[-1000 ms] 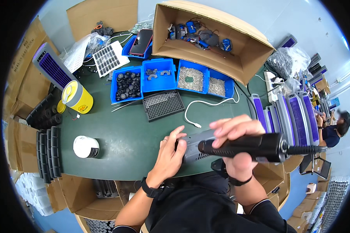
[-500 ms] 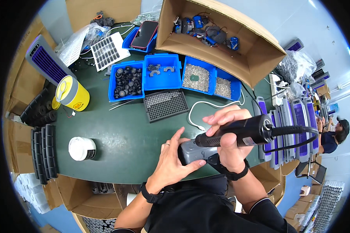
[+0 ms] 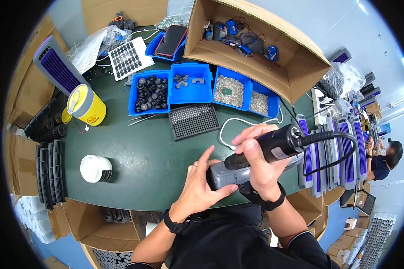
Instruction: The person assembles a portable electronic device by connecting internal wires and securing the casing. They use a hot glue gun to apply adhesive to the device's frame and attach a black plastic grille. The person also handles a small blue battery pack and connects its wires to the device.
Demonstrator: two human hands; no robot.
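My right hand (image 3: 265, 172) is wrapped round a black electric screwdriver (image 3: 280, 142) with a thick cord, held tilted over a grey plastic housing (image 3: 229, 175). The driver's lower end is down by the housing, and its tip is hidden from me. The fingers of my left hand (image 3: 199, 184) are closed round the left end of this housing, thumb along its near side. The housing extends right behind my right hand, above the table's near edge. Just beyond the driver, a white cable (image 3: 224, 134) lies on the green table (image 3: 139, 148).
Blue bins hold black round parts (image 3: 150, 94), grey brackets (image 3: 197, 81) and small screws (image 3: 229, 89). In front sits a black perforated tray (image 3: 194, 122). A cardboard box (image 3: 296, 71) stands behind. Purple-grey tower fans (image 3: 345, 148) line the right; a white jar (image 3: 95, 168) and yellow cup (image 3: 87, 105) stand left.
The screwdriver and my right hand have shifted slightly left and up, the driver tilting more steeply. My left hand stays on the housing.
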